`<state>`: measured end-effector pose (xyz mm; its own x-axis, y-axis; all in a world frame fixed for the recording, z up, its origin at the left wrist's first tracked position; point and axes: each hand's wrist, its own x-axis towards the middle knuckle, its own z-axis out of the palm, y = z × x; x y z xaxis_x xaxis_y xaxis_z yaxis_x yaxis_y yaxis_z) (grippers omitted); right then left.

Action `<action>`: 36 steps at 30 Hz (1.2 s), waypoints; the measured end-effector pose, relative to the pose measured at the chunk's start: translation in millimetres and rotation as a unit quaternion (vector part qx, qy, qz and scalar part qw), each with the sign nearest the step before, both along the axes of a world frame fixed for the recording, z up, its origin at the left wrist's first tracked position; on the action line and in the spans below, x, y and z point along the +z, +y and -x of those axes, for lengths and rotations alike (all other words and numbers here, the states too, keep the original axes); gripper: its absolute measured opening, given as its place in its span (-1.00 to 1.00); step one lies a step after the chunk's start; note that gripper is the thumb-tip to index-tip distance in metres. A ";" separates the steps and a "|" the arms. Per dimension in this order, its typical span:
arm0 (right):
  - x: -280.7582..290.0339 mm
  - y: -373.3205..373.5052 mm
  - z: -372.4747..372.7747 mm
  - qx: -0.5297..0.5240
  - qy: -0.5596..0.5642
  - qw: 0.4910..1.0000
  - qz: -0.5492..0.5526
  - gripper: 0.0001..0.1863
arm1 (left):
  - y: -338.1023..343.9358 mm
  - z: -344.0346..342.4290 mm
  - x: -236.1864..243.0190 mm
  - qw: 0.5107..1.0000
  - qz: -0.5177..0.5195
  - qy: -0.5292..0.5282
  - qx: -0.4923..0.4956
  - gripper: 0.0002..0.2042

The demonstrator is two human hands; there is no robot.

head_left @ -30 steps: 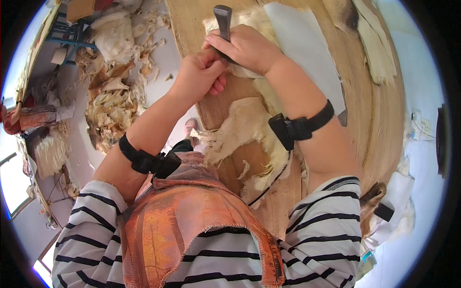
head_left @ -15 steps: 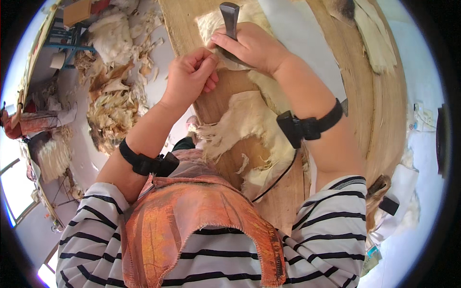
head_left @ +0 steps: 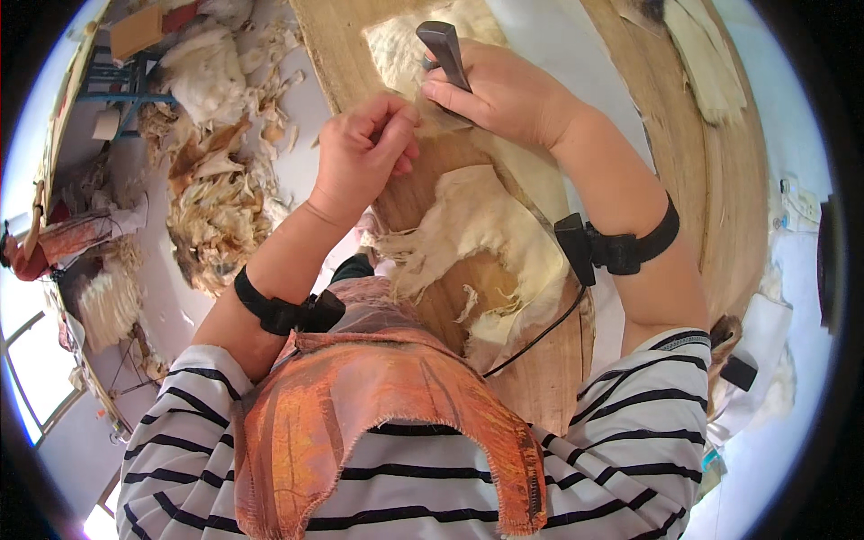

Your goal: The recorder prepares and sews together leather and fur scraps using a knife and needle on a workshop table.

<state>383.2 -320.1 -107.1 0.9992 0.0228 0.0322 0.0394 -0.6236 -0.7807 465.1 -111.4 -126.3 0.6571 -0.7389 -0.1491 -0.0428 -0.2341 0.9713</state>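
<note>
My right hand [head_left: 504,94] is closed round a dark metal tool [head_left: 443,52], its flat-topped shank standing up from my fist, over a pale fleecy hide piece [head_left: 396,49] on the wooden table [head_left: 328,54]. Lower and to the left, my left hand [head_left: 364,144] is pinched closed near that hide's edge; what it holds, if anything, is hidden. A torn cream hide [head_left: 454,220] lies below both hands, and a white sheet [head_left: 576,63] lies under my right forearm.
Hide scraps [head_left: 211,207] and fleece [head_left: 202,81] cover the floor at left, near a blue metal frame [head_left: 121,94]. A person in red [head_left: 31,256] works at the far left edge. A long pale fur strip [head_left: 706,67] lies at the table's right.
My right hand with the tool has moved rightward, away from my left hand, which has shifted slightly left; the two were touching a second ago and now have a gap between them.
</note>
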 end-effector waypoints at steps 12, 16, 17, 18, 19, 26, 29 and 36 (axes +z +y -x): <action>7.4 -11.5 21.2 -0.022 0.040 0.999 -0.010 -0.52 | 11.9 7.7 14.3 0.993 0.000 -0.099 -0.063 -0.84; 10.4 -14.3 25.6 -0.014 0.131 0.991 -0.037 -0.53 | 24.1 -0.5 19.3 0.990 0.082 -0.092 -0.065 -0.86; 10.3 -14.2 28.0 -0.004 0.153 0.987 -0.051 -0.52 | 27.9 -5.4 21.0 0.988 0.098 -0.102 -0.069 -0.86; 9.8 -12.4 32.2 -0.011 0.171 0.984 -0.042 -0.52 | 34.0 -14.5 25.9 0.988 0.141 -0.049 -0.028 -0.84; 10.4 -9.9 39.4 -0.055 0.122 0.985 -0.108 -0.54 | 39.4 -21.6 28.8 0.983 0.184 0.007 0.018 -0.81; 45.5 35.2 151.6 -0.360 -0.119 0.899 -0.220 -0.63 | 14.3 -6.9 8.4 0.981 -0.019 -0.061 -0.183 -0.75; 40.7 85.8 219.0 -0.543 0.002 0.839 0.021 -0.68 | -14.4 7.4 2.6 0.925 0.024 -0.211 -0.316 -0.66; -7.3 227.6 288.1 -0.677 0.106 0.711 0.160 -0.48 | -37.1 -16.9 10.6 0.827 -0.026 -0.261 -0.498 -0.70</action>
